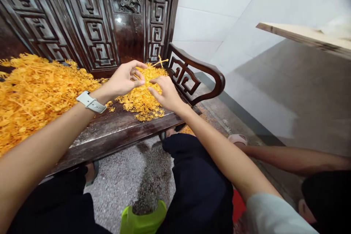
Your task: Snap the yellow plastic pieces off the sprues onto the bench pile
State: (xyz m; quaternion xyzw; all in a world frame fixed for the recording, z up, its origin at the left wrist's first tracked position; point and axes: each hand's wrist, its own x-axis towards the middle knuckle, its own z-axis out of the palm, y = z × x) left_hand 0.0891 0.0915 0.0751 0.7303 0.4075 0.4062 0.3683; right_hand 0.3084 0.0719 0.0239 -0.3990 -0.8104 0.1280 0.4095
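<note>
My left hand, with a white watch on its wrist, hovers over a small heap of yellow plastic flower sprigs on a dark carved wooden bench. Its fingers are curled and pinch at a sprig. My right hand sits just to the right, fingers bent and pinching the same heap from the other side. The two hands nearly touch. A much larger pile of the same yellow sprigs covers the bench's left part.
The bench has a carved backrest and a curved armrest at its right end. Another person's leg stretches across the floor at the right. A green stool edge shows between my knees. A wooden board juts in at the upper right.
</note>
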